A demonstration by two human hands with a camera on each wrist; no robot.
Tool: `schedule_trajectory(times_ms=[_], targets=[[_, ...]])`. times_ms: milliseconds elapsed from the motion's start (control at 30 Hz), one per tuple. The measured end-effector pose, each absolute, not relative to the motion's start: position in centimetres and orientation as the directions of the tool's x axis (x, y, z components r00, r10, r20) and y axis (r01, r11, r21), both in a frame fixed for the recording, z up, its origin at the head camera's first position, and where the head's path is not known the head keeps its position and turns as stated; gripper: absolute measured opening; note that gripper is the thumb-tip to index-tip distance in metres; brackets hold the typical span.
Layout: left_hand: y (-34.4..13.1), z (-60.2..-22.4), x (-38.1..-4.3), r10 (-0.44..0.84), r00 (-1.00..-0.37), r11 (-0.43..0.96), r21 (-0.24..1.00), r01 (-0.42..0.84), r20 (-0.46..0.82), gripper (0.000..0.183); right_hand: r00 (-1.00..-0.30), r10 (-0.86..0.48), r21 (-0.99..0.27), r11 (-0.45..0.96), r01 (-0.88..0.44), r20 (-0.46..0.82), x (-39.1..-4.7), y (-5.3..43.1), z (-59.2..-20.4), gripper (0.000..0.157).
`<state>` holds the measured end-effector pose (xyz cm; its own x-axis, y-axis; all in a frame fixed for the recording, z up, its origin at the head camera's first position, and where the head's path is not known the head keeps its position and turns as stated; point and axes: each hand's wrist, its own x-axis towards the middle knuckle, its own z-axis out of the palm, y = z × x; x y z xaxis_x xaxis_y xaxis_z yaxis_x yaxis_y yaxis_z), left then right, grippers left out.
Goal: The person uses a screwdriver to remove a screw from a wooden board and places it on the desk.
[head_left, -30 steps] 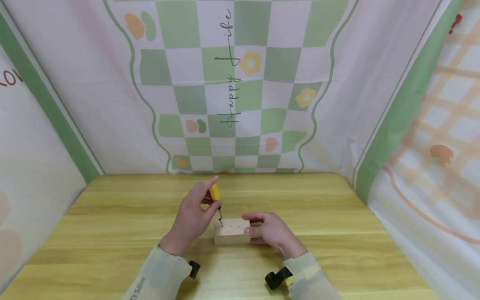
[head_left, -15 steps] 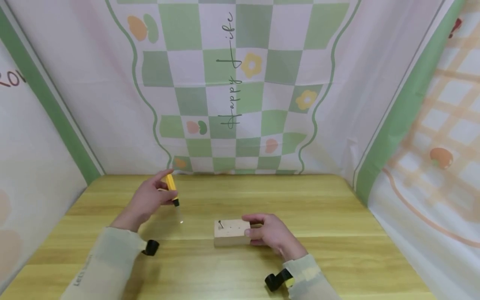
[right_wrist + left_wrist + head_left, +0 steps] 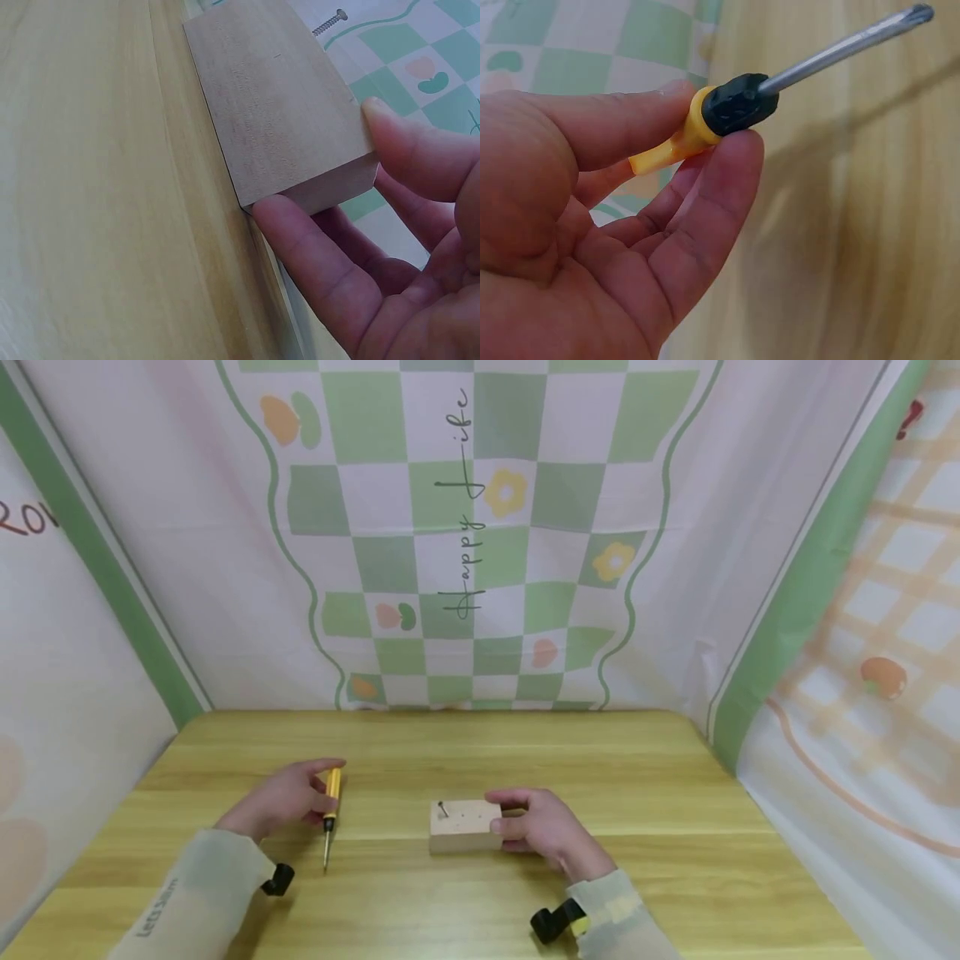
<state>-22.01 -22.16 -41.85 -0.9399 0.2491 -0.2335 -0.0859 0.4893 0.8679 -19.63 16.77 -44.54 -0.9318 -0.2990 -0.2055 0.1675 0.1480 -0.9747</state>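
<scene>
My left hand (image 3: 281,797) pinches a screwdriver (image 3: 333,787) by its yellow handle, left of the wooden block (image 3: 463,842). In the left wrist view, thumb and fingers hold the screwdriver (image 3: 739,105) near its black collar, and the bare metal shaft points away from the hand. The block lies on the table, its right end gripped by my right hand (image 3: 551,828). A screw (image 3: 443,810) stands slightly tilted in the block's top near the left end; its thread shows in the right wrist view. Several small holes or dots mark the top to the right of the screw.
The wood-grain table (image 3: 637,760) carries the block. A white and green checked cloth (image 3: 498,552) hangs behind its back edge, with more printed cloth at both sides. A black wrist camera (image 3: 553,920) sits on the right sleeve, another (image 3: 279,880) on the left.
My left hand has carried the screwdriver away from the screw to the left, then lowered it toward the table, tip now pointing at the front. The right hand and block have stayed put.
</scene>
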Motion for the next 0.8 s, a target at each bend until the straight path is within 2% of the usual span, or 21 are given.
schedule_trajectory(times_ms=[300,600,800], targets=[[-21.8,-42.8,-22.2,0.237,-0.941,0.542,0.837,-0.077,-0.240,0.071,-0.930,-0.305,-0.975,0.143,0.170,-0.207,-19.7,16.9,-44.6,0.052],[-21.3,-43.1,-22.3,0.195,-0.959,0.674,0.739,-0.021,-0.204,0.071,-0.928,-0.308,-0.974,0.152,0.168,-0.208,-19.7,16.9,-44.4,0.052],[-21.2,-42.9,-22.1,0.191,-0.963,0.706,0.708,0.001,-0.189,0.073,-0.928,-0.310,-0.974,0.152,0.168,-0.209,-19.6,17.0,-44.5,0.053]])
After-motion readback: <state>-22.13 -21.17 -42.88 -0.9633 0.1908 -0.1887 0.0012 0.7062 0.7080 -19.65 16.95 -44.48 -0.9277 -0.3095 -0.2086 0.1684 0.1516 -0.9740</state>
